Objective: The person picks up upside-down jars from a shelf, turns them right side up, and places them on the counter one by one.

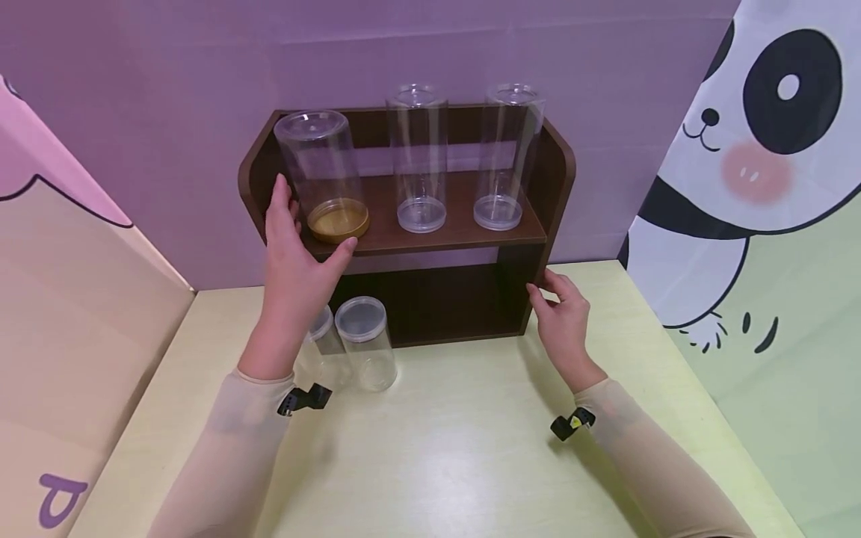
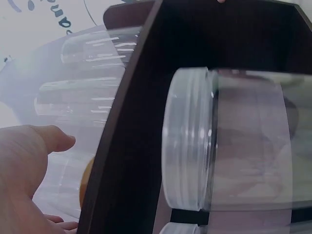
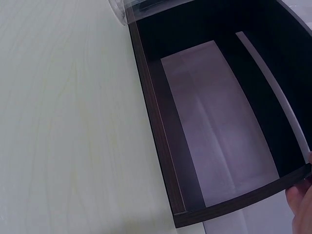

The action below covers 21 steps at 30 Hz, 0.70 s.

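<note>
A dark brown two-tier shelf (image 1: pixel 464 237) stands at the back of the table. On its upper tier, at the left, a clear jar (image 1: pixel 316 153) rests upside down on its gold lid. My left hand (image 1: pixel 296 243) is beside that jar, fingers along its left side and thumb spread toward its lid. In the left wrist view the thumb (image 2: pixel 62 140) is extended, apart from the fingers. My right hand (image 1: pixel 563 317) holds the front edge of the shelf's right side panel, thumb on the front and fingers outside. In the right wrist view only its fingertips (image 3: pixel 296 197) show at the panel.
Two tall narrow clear jars, a middle one (image 1: pixel 418 161) and a right one (image 1: pixel 507 161), stand on the upper tier. Two lidded clear jars stand on the table before the shelf: one (image 1: pixel 368 345) in full view, another (image 1: pixel 324 347) partly behind my left wrist. A purple backdrop (image 1: pixel 430 45) hangs behind.
</note>
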Tool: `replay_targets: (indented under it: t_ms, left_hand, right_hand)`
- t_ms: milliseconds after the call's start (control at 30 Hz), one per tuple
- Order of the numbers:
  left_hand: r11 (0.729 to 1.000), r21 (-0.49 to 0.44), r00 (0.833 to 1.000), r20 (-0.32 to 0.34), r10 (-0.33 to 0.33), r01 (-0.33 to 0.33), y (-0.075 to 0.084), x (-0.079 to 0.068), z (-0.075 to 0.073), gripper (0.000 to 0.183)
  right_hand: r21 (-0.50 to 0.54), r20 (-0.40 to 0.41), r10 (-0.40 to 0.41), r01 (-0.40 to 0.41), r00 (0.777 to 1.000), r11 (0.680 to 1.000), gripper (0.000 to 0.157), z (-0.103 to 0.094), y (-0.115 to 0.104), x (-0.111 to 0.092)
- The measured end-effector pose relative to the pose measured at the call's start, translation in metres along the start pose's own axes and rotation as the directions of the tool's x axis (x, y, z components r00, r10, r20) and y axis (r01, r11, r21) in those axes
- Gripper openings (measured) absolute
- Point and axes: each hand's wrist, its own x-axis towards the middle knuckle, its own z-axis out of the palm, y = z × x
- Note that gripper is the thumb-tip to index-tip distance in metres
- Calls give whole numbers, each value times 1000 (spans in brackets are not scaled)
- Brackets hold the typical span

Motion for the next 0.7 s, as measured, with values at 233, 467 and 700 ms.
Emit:
replay_targets:
  t_ms: [233, 467, 700]
  left_hand:
    - [997, 73, 999, -33, -15, 18, 0, 15, 9, 125]
    - [988, 147, 998, -49, -40, 47, -1, 26, 10, 134]
    - [987, 137, 997, -20, -79, 81, 0, 32, 9, 136]
  right_hand:
    - [-19, 0, 11, -11, 1000, 1000, 25, 0, 0, -1]
    - [-38, 1, 17, -17, 1000, 999, 27, 1, 1, -2]
    - [-30, -5, 2, -2, 1000, 1000, 27, 1, 1, -2]
